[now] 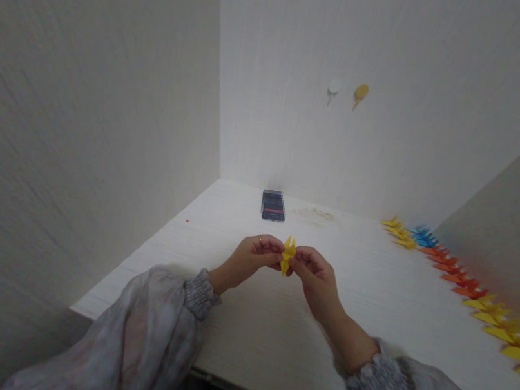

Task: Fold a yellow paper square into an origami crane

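Observation:
A small folded yellow paper crane (pixel 288 255) is held up over the white table, its points facing up and down. My left hand (pixel 255 256) pinches it from the left side, a ring showing on one finger. From the right, my right hand (pixel 315 276) grips its other side between thumb and fingers. Both sets of fingertips cover the crane's sides, so only its middle and its points show.
A dark phone (pixel 273 206) lies at the back of the table (pixel 228 340). Yellow, blue and red-orange paper cranes (pixel 454 271) line the right edge. Two hooks (pixel 361 93) are on the back wall. An orange scrap (pixel 187 220) lies at left.

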Motion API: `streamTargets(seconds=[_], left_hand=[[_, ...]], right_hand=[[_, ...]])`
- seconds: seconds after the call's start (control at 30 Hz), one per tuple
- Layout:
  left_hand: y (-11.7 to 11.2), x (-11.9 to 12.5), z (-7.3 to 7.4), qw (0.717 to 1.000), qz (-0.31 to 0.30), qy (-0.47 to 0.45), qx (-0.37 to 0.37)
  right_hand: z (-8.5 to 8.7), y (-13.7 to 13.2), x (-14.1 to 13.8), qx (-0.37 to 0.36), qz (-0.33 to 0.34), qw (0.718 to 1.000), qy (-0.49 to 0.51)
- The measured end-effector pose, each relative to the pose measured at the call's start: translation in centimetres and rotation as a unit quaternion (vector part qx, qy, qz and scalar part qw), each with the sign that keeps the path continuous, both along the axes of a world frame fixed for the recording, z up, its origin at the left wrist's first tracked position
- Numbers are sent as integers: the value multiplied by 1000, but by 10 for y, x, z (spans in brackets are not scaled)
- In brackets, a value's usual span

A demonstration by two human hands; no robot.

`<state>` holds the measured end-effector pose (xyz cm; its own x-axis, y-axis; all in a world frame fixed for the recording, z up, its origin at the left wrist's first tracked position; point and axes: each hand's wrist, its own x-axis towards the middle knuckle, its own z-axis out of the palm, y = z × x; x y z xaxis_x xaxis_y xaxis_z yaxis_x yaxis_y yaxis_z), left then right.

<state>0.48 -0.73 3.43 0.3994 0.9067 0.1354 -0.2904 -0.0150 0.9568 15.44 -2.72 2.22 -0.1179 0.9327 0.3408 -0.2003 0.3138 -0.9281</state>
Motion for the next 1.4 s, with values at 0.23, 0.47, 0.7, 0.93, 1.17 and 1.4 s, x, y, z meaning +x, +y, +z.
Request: streamTargets(seconds=[0.23, 0.47, 0.7, 0.93, 1.17, 1.4], left_hand=[[1, -2, -3, 1000, -21, -6, 11], [-2, -3, -1, 1000, -12, -4, 11], [-1, -1, -1, 1000, 0, 1, 0], [-1, 1, 0, 999, 35, 10, 15], [-1, 0, -1, 999, 33, 8, 26], [-3, -1, -2, 999, 4, -32, 42]], right_hand=[[1, -1, 3, 8, -3, 1000, -6], [2, -3, 2, 25, -6, 1000, -17], [-1, -3, 2, 51, -12, 998, -25], [1, -4, 0, 56, -58, 993, -87], [2, -3, -3, -42, -31, 999, -13], [4, -5, -4, -86, -13, 996, 32]])
